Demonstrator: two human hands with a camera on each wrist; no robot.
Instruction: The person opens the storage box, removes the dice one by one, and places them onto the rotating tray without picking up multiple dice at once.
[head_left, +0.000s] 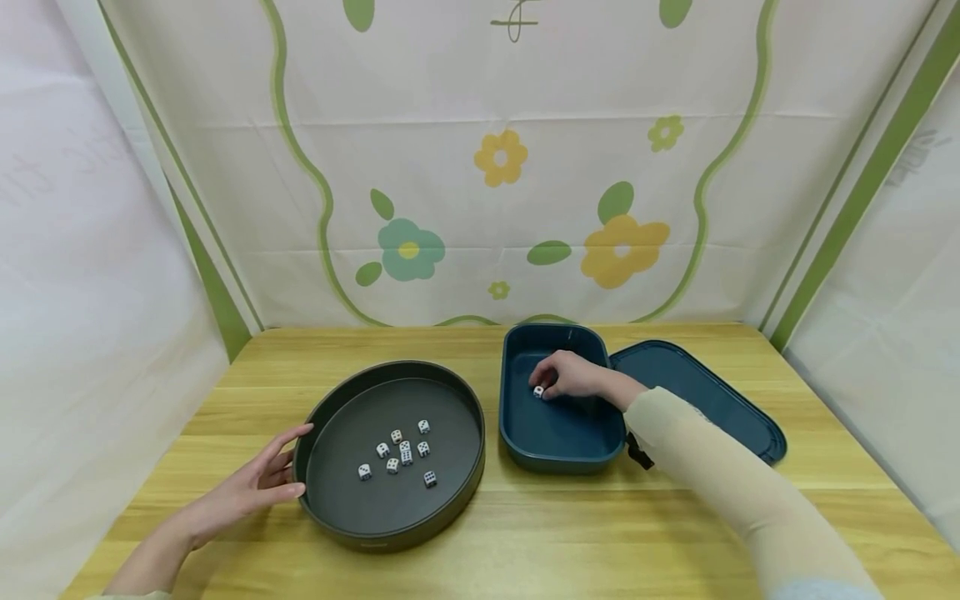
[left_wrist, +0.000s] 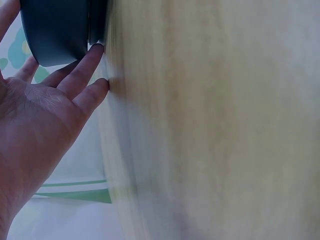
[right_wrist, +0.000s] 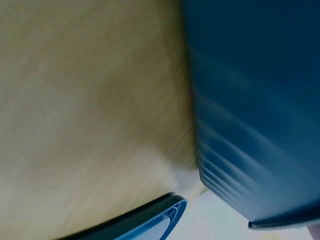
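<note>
In the head view my left hand [head_left: 251,483] rests at the left side of a round dark pan [head_left: 375,533], its thumb and fingers spread along the rim. The left wrist view shows that hand [left_wrist: 40,115] with fairly straight fingers against the pan's outer wall [left_wrist: 55,30]. Several white dice [head_left: 406,457] lie grouped on the pan's floor. Reaching inside a dark blue rectangular box [head_left: 558,461], my right hand [head_left: 573,375] pinches a single white die [head_left: 538,392] near its floor. The right wrist view catches only the box's outer side [right_wrist: 250,125]; that hand's fingers are hidden there.
A dark blue lid [head_left: 705,392] lies right of the box, partly behind my right forearm, its edge touching or close to the box. Everything stands on a wooden table [head_left: 570,533]. White cloth with flower prints [head_left: 450,92] closes off the back and sides.
</note>
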